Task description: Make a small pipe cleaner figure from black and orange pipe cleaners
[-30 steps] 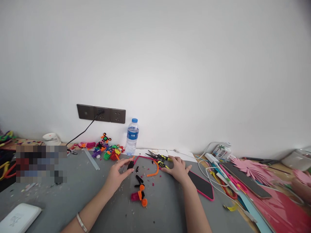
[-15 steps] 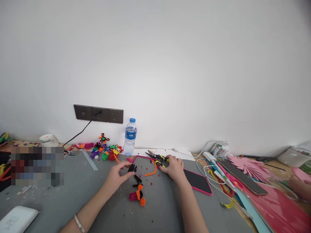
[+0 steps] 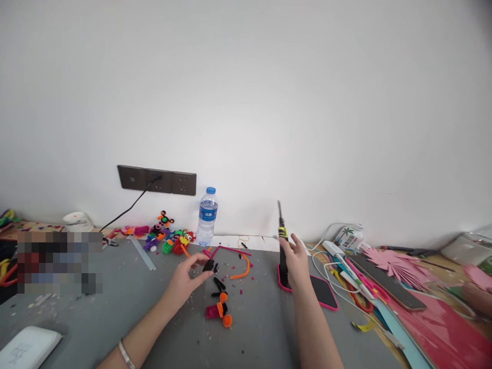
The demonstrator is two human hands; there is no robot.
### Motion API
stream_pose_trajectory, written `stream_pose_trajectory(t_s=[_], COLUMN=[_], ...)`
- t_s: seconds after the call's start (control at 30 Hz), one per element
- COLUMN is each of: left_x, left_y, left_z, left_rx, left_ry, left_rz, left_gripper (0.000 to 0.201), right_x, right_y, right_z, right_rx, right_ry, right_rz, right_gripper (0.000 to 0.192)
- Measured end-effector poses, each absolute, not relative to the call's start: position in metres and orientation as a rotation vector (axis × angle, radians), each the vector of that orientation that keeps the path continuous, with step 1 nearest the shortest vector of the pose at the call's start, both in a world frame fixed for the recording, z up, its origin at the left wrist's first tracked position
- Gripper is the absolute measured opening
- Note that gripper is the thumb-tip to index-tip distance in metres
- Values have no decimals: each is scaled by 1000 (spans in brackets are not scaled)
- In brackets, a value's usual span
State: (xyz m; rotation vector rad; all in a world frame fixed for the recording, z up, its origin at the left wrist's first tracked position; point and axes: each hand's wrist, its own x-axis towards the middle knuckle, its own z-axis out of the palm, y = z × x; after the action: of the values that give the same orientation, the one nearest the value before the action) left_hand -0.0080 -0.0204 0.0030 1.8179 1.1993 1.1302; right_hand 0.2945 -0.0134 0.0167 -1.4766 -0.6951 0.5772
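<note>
My left hand (image 3: 189,279) rests low over the grey table mat (image 3: 154,318), its thumb and fingers closed around a small black fuzzy piece (image 3: 208,265). Raised and pointing up, the black-and-yellow pliers (image 3: 282,230) are in my right hand (image 3: 298,261), above the pink-edged phone (image 3: 323,293). Just beyond my left hand lie a magenta pipe cleaner (image 3: 232,250) and a curved orange pipe cleaner (image 3: 246,269). Nearer to me are black pipe-cleaner bits (image 3: 219,284) and a small magenta figure with orange rounds (image 3: 213,311).
A water bottle (image 3: 208,218) stands by the wall, beside colourful pipe-cleaner figures (image 3: 179,242). A white box (image 3: 28,348) lies front left. Cables, pink scissors (image 3: 371,287), a dark phone-like slab (image 3: 388,282) and red sheets (image 3: 442,318) crowd the right, where another person's hand (image 3: 476,297) shows.
My right hand has lifted the pliers off the mat and moved right, turning them upright. My left hand has stayed nearly still.
</note>
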Motion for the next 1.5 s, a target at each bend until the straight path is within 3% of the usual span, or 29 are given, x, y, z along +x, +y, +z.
stream_pose_trajectory(t_s=[0.17, 0.3, 0.43, 0.57, 0.73, 0.8, 1.07, 1.5], left_x=[-8, -9, -11, -12, -13, -14, -17, -22], left_y=[-19, -17, -15, -13, -12, -12, -7, -8], left_z=[0, 3, 3, 1, 2, 2, -1, 8], left_rx=[1781, 1707, 1609, 1558, 1563, 1561, 1534, 1649], left_ry=[1202, 1176, 1177, 1193, 1205, 1196, 1107, 1206], left_rz=[1147, 1114, 1102, 1076, 1107, 1133, 1259, 1313], left_gripper=[20, 24, 30, 39, 35, 32, 25, 23], right_x=[295, 289, 276, 257, 231, 222, 198, 203], right_y=[-17, -21, -20, -20, -28, -33, -38, -41], right_z=[27, 33, 33, 30, 32, 33, 26, 29], right_rx=[-1010, -815, -713, -934, -1307, -1395, -1442, -1418], right_ry=[-563, -541, -390, -531, -1353, -1616, -2057, -2140], right_rz=[1048, 1202, 1309, 1124, 501, 400, 300, 383], right_gripper=[53, 53, 34, 36, 41, 40, 53, 55])
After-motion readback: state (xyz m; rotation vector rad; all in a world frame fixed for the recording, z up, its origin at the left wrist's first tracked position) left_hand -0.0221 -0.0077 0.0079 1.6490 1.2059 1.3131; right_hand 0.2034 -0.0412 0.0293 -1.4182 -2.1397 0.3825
